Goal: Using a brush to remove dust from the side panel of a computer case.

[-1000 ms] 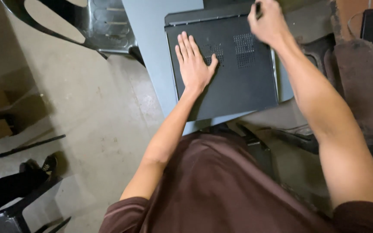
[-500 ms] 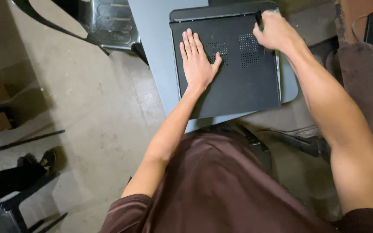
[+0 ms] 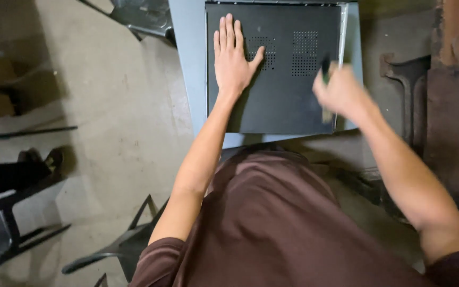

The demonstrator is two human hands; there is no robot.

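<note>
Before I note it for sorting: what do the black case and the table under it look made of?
The black case looks like thin sheet metal with a matt dark finish; its punched vent grids and folded edge suggest that. The table looks like smooth grey-blue painted metal or laminate; the picture leaves that open.

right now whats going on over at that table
A person in a brown shirt leans over a small grey table on which a flat black metal case with two perforated vent patches lies. The left hand presses flat on the case's left side. The right hand is blurred above the case's right edge, closed on a thin dark tool whose kind cannot be made out.
</note>
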